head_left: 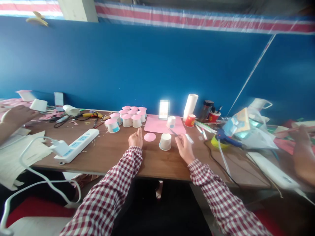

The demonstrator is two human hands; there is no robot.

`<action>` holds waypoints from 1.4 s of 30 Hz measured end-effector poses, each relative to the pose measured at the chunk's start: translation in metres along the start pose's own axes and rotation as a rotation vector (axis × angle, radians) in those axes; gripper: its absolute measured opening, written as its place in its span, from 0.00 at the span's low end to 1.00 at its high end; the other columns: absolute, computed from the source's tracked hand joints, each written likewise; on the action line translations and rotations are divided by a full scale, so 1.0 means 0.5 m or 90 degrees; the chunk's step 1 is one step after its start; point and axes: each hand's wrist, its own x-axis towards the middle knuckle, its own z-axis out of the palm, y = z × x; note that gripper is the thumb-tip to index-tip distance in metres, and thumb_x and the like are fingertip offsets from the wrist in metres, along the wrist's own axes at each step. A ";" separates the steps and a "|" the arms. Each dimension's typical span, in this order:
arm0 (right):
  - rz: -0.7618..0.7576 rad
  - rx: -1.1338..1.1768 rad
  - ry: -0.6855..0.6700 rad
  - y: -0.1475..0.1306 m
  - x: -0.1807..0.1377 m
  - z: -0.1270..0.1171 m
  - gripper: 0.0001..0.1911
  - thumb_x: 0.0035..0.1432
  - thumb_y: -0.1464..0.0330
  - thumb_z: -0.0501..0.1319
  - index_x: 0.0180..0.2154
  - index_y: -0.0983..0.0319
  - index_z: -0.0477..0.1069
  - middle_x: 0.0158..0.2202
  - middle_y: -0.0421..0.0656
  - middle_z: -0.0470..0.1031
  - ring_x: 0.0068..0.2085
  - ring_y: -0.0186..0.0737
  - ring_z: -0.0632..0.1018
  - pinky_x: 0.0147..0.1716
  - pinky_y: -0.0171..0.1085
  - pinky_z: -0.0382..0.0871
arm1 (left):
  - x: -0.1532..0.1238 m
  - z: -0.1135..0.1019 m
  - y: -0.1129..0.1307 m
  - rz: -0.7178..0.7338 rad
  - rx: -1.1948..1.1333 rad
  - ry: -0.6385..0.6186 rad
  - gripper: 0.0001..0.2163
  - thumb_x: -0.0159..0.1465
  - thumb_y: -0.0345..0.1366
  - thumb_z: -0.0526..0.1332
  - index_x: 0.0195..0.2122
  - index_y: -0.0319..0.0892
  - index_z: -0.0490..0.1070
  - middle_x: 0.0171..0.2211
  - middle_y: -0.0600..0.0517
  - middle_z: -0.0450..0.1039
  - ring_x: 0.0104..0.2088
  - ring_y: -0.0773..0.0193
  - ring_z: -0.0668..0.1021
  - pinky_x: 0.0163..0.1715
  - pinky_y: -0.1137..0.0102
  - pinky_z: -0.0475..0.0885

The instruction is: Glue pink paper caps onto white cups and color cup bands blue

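My left hand is closed with the thumb uppermost, just left of a flat pink paper disc; whatever its fingers hold, if anything, is hidden. In my right hand is a white-handled knife, its thin grey blade pointing left. Between my hands an upside-down paper cup stands on the table, touched by neither. Behind it, another upturned paper cup sits on a pink sheet. Several paper cups topped with pink discs are grouped beyond my left hand.
A white power strip lies on the left. At the back right are a stack of paper cups, a red cup and a dark jar. A blue glue gun lies farther right. Other people's hands show at both sides.
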 end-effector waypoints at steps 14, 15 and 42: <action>-0.009 -0.032 0.002 -0.015 -0.003 -0.004 0.22 0.58 0.55 0.53 0.46 0.64 0.63 0.37 0.50 0.73 0.35 0.43 0.76 0.35 0.43 0.72 | 0.015 0.043 0.006 0.154 0.219 -0.170 0.13 0.57 0.43 0.56 0.40 0.47 0.75 0.45 0.46 0.71 0.46 0.54 0.71 0.43 0.65 0.64; -0.008 -0.032 0.002 -0.015 -0.003 -0.004 0.22 0.58 0.55 0.53 0.46 0.64 0.63 0.37 0.50 0.73 0.35 0.43 0.76 0.35 0.43 0.72 | 0.014 0.042 0.005 0.155 0.216 -0.171 0.13 0.57 0.42 0.55 0.40 0.47 0.75 0.45 0.47 0.71 0.45 0.54 0.71 0.42 0.65 0.64; -0.009 -0.037 -0.002 -0.011 -0.001 -0.001 0.23 0.55 0.55 0.56 0.46 0.64 0.63 0.37 0.49 0.73 0.36 0.43 0.75 0.33 0.42 0.73 | 0.031 0.032 -0.015 -0.016 -0.199 -0.076 0.25 0.45 0.27 0.66 0.48 0.37 0.68 0.48 0.41 0.69 0.42 0.59 0.75 0.45 0.64 0.70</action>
